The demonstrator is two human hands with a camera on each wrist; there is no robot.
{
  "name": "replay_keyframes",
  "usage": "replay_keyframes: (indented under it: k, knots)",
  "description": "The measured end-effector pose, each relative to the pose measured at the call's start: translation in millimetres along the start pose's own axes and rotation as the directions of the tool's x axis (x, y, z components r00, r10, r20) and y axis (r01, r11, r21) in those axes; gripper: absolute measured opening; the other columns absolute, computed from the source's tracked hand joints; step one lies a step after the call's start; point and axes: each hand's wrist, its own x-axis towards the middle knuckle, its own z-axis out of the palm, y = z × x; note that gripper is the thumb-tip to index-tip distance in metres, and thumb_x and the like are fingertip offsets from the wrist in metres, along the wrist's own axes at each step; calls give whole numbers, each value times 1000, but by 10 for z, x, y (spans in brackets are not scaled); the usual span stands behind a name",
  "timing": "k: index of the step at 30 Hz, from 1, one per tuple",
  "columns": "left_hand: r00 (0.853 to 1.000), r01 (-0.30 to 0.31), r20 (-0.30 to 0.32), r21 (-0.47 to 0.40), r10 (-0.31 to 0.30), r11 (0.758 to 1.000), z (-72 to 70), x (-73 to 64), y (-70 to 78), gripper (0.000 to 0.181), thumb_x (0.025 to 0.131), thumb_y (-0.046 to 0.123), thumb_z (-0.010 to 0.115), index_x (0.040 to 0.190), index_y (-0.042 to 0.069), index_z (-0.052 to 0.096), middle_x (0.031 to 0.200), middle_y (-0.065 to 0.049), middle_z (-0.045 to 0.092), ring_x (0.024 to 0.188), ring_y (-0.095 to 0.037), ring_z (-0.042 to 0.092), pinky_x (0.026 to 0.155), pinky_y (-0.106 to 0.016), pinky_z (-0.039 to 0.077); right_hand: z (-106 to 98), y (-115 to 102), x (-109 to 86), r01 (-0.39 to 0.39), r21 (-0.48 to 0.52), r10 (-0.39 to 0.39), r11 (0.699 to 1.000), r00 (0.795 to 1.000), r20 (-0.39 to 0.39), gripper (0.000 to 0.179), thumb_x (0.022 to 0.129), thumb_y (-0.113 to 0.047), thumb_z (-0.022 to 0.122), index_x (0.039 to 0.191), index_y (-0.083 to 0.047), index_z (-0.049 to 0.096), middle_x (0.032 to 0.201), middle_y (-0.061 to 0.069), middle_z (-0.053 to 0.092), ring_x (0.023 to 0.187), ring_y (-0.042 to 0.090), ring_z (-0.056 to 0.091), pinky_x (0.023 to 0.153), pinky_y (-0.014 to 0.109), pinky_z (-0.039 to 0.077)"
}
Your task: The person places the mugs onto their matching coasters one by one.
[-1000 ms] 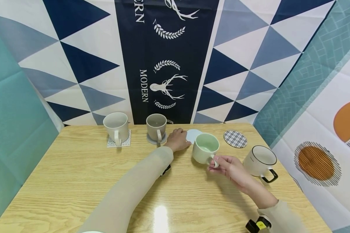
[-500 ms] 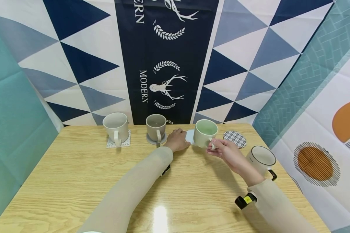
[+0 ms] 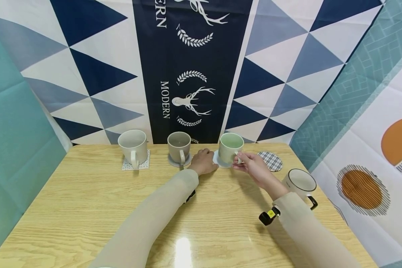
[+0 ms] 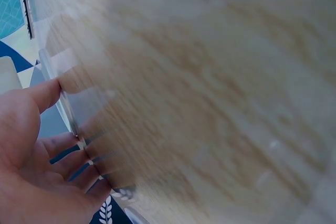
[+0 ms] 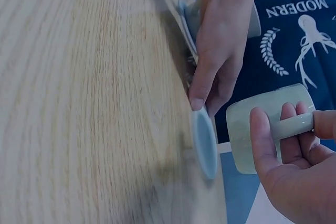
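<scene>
In the head view my right hand (image 3: 249, 166) pinches the handle of a pale green mug (image 3: 228, 149), which is upright over a light blue coaster (image 3: 217, 160). The right wrist view shows a gap between the mug (image 5: 244, 129) and the coaster (image 5: 205, 142), and the thumb and fingers on the handle (image 5: 291, 127). My left hand (image 3: 202, 162) is low on the table at the coaster's left side. Its thumb touches the coaster's edge, and the other fingertips rest at the tabletop in the left wrist view, where the hand (image 4: 47, 150) is spread.
A grey-brown mug (image 3: 179, 146) stands on a round grey coaster (image 3: 172, 162) left of my left hand. Farther left, a white mug (image 3: 134, 143) sits on a speckled square coaster (image 3: 145, 161). A plaid coaster (image 3: 273, 161) and a black-rimmed white mug (image 3: 299, 182) lie right.
My right hand has carried the green mug away from me and slightly left, from in front of the light blue coaster to over it. My left hand has stayed in place.
</scene>
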Motion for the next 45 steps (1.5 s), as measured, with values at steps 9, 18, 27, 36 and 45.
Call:
replay_keyframes:
  k: [9, 18, 27, 36, 45]
  knots:
    - [1000, -10, -20, 15, 10, 1000, -32, -57, 8, 68, 107, 48, 60, 161, 11, 45, 165, -10, 41, 152, -30, 39, 123, -46, 38, 19, 61, 157, -2, 9, 3, 1000, 1000, -28, 40, 116, -22, 46, 123, 15, 57, 109, 8, 62, 111, 25, 71, 97, 28, 60]
    - [999, -23, -38, 14, 23, 1000, -33, -83, -1, 67, 107, 47, 60, 161, 10, 46, 165, -11, 42, 152, -31, 39, 123, -46, 39, 38, 115, 233, 1, 27, 0, 1000, 999, -39, 38, 115, -20, 46, 121, 16, 57, 107, 7, 62, 105, 19, 73, 97, 27, 60]
    - [999, -22, -34, 9, 22, 1000, -1, -49, -15, 67, 106, 47, 61, 160, 10, 46, 164, -11, 43, 150, -30, 41, 122, -45, 40, 34, 169, 272, -15, 16, 15, 1000, 999, -45, 34, 115, -22, 48, 114, 9, 62, 114, 12, 61, 107, 22, 74, 100, 31, 59]
    - [999, -28, -31, -9, 27, 1000, 25, -12, -31, 67, 106, 46, 62, 160, 11, 47, 162, -11, 45, 149, -29, 43, 121, -46, 41, 38, 190, 289, -8, 6, 8, 1000, 1000, -28, 39, 116, -22, 45, 122, 15, 57, 109, 8, 62, 105, 19, 74, 100, 31, 59]
    - [997, -44, -67, -9, 43, 999, -20, -131, -14, 65, 106, 44, 61, 159, 9, 48, 160, -12, 47, 146, -30, 46, 120, -45, 43, 72, 218, 297, -15, 6, 16, 1000, 999, -37, 38, 116, -22, 46, 121, 14, 58, 114, 12, 62, 105, 18, 74, 100, 31, 59]
